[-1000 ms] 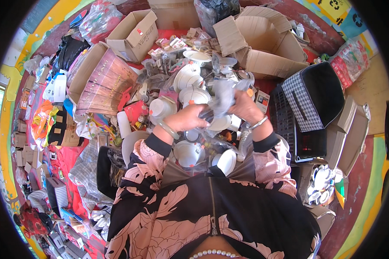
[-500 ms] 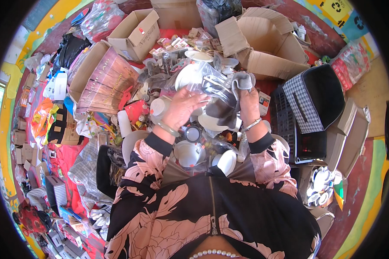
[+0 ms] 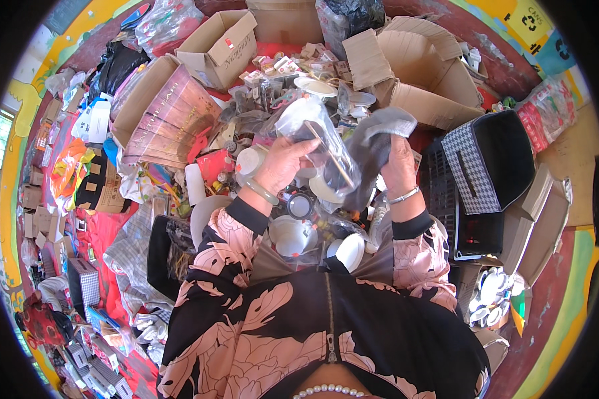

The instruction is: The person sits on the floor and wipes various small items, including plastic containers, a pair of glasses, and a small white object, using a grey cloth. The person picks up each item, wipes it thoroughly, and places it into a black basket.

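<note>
Head view, looking down over a flowered black-and-pink jacket (image 3: 326, 326) at a heap of small goods.

Held up at chest height, in the middle of the frame: a clear plastic bag (image 3: 316, 143) with a thin stick-like piece showing slantwise inside it. Looks light, limp and crinkly, likely slippery where the film is smooth, and apt to sag or twist if taken by one corner only. Best hold probably at the gathered upper edge or along the side, where the film can be bunched. What else lies inside cannot be made out.

Left hand (image 3: 283, 163): grip closed around the left side of the plastic bag, fingers curled over the film, thumb hidden. A pale bangle at the wrist.

Right hand (image 3: 396, 163): grip clenched on a grey cloth (image 3: 376, 136), which drapes over the fingers and hangs down against the right side of the plastic bag. Soft, floppy, no risk of breaking; bunches easily in a fist. A thin metal bracelet on this wrist. Whether the fingers also pinch the bag's film cannot be told.

Below the hands, near the lap: white cups (image 3: 293, 236), hard and probably breakable, lying among more clear wrapping.

Around the heap: open cardboard boxes (image 3: 412, 73) above and to the left, a black box with a checked side (image 3: 489, 163) well to the right, a stack of pinkish packets (image 3: 170, 123) to the left.
</note>
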### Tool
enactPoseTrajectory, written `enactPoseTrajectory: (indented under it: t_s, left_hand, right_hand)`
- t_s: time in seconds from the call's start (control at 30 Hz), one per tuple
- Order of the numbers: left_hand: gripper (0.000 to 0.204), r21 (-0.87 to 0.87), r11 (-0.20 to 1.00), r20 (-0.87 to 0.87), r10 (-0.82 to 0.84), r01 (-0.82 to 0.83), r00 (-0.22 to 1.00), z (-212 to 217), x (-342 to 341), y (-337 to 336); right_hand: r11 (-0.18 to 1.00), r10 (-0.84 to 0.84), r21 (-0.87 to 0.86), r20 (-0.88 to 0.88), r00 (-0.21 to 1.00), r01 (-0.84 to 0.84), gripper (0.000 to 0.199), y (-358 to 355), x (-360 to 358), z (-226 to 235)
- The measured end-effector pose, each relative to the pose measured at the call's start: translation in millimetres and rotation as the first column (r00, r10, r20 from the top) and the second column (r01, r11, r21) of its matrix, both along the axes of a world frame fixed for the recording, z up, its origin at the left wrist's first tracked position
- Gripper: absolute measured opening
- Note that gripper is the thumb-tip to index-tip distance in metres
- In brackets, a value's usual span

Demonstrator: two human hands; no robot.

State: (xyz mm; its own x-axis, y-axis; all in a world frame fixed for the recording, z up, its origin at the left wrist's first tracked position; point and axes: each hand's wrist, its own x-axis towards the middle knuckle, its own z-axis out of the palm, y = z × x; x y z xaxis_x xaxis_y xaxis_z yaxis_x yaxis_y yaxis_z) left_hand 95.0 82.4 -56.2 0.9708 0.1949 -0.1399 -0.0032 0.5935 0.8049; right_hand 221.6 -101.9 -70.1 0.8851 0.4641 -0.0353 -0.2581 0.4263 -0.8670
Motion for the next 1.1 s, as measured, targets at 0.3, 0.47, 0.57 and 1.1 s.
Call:
enactPoseTrajectory:
  t_s: [0.3,0.47,0.57,1.1]
  left_hand:
    - [0.027,0.415,0.889,0.014,-0.219,0.194,0.976,-28.8,-2.1,-32.4]
    - [0.026,0.576,0.771,0.016,-0.343,0.271,0.939,-47.0,-3.4,-15.3]
    - [0.029,0.382,0.856,-0.026,-0.367,0.349,0.930,-15.1,-18.5,-17.8]
    - [0.020,0.501,0.176,-0.122,0.984,-0.847,0.132,-52.8,-450.9,164.3]
  right_hand:
    - [0.982,0.191,0.015,-0.127,0.973,-0.191,0.014,29.1,-50.2,-14.2]
    - [0.996,-0.039,-0.081,-0.032,0.999,0.036,0.011,34.8,-54.8,-3.1]
    - [0.927,-0.180,-0.261,0.320,0.930,0.269,0.013,17.9,-29.8,-35.8]
    - [0.904,-0.207,-0.407,-0.149,0.967,0.130,0.033,-91.0,8.6,-42.5]
